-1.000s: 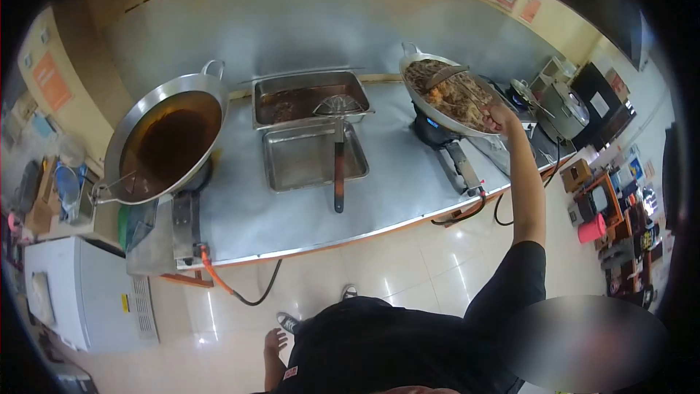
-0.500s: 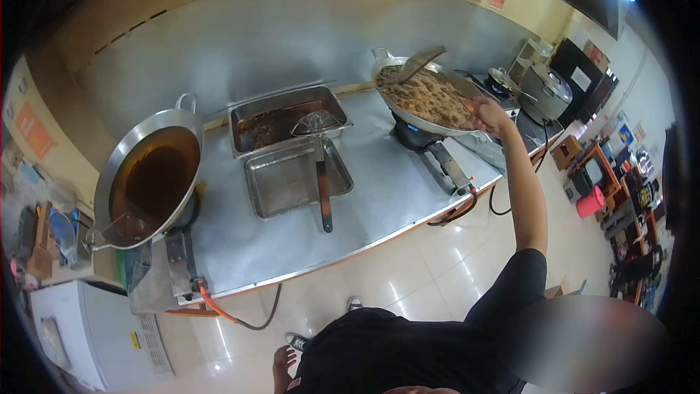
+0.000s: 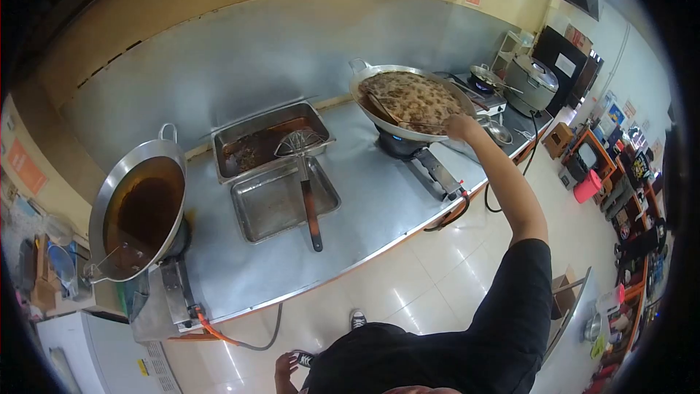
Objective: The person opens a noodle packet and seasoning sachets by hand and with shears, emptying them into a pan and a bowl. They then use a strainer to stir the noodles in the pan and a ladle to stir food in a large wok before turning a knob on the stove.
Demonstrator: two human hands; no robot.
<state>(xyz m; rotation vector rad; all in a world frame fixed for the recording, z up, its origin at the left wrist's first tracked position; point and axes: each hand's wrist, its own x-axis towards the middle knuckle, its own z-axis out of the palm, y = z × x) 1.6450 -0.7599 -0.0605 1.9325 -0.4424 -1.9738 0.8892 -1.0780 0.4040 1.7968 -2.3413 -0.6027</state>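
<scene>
My right hand [image 3: 461, 128] is closed around the handle end of a spatula [image 3: 384, 108] over the near right rim of a wide wok [image 3: 359, 90]. The spatula's blade dips into the bubbling brown oil, where pieces of food [image 3: 423, 95] are frying. A blue flame glows under this wok. My left hand [image 3: 285, 366] hangs low beside my body with its fingers loosely apart, holding nothing.
A second wok [image 3: 169, 149] with dark oil stands at the left. Between the woks are a deep steel tray [image 3: 222, 174], a shallow tray [image 3: 251, 230] and a wire skimmer [image 3: 308, 204] lying across them. An orange gas hose [image 3: 222, 333] hangs at the front.
The spatula has gone from raised above the food at the far side down into the oil at the wok's left. My view has shifted, moving the counter left in the frame.
</scene>
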